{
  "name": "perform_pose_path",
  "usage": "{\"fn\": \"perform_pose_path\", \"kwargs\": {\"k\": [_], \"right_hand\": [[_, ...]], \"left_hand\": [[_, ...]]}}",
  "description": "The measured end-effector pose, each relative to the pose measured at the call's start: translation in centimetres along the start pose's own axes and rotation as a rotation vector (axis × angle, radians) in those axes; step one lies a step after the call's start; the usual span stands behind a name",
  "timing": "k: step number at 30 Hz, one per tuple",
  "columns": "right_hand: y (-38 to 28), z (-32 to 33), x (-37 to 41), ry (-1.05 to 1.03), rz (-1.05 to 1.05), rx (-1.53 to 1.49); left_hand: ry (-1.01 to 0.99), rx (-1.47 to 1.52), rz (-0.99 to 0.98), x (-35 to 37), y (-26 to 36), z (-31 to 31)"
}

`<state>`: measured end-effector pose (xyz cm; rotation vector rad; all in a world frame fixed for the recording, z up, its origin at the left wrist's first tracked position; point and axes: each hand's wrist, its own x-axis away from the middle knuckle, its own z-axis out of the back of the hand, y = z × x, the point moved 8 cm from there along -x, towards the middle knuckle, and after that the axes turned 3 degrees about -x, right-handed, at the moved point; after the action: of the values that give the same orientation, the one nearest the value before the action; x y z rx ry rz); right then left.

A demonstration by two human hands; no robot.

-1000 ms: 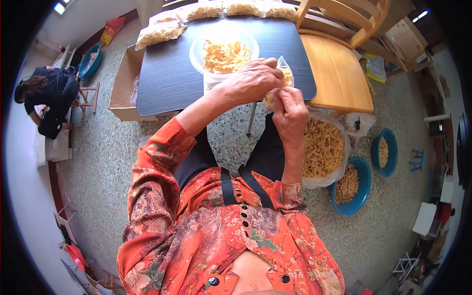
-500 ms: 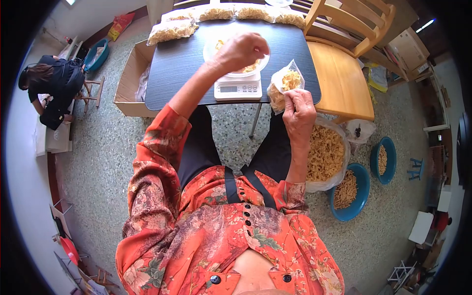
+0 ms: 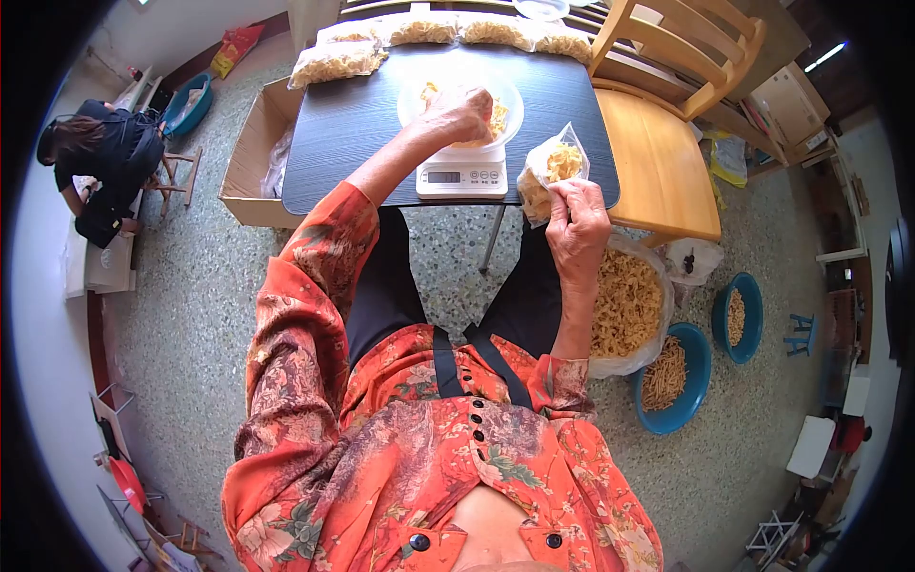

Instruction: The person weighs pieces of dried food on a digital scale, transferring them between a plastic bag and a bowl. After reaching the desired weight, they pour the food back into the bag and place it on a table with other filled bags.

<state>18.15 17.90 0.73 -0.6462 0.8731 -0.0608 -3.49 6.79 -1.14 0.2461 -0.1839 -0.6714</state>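
Near the scale (image 3: 461, 191), labels (image 3: 485, 177) unreadable, right grip (image 3: 579, 224) pinches bag (image 3: 535, 198); left grip (image 3: 461, 116) unclear.

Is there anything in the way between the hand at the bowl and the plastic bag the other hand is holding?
Only the right-hand rim of the bowl lies between the left hand and the bag. Beyond it, just bare tabletop shows; the right hand grips the bag's near side.

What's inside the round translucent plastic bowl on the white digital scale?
Pale yellow, curly strips show inside the bowl. The left hand, over the bowl, covers part of them; whatever lies beneath it is hidden.
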Motion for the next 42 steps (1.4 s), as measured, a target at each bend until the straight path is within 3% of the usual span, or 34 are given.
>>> {"fn": "perform_pose_path", "kwargs": {"k": [17,33,35,36,42], "right_hand": [[0.5,-0.4,0.2,0.002,-0.009,-0.019],[0.3,-0.5,0.1,-0.004,-0.002,-0.022],[0.4,-0.4,0.1,-0.001,0.000,-0.021],[0.3,-0.5,0.1,-0.002,0.001,-0.024],[0.6,-0.6,0.2,0.001,0.010,-0.036]], "left_hand": [[0.107,0.202,-0.096,-0.1,-1.6,0.3],[0.056,0.068,-0.160,-0.1,-0.3,0.0],[0.157,0.163,-0.180,0.2,-0.7,1.3],[0.162,0.153,-0.101,0.5,-1.2,1.9],[0.037,1.064,0.001,-0.3,-5.0,2.6]]}}
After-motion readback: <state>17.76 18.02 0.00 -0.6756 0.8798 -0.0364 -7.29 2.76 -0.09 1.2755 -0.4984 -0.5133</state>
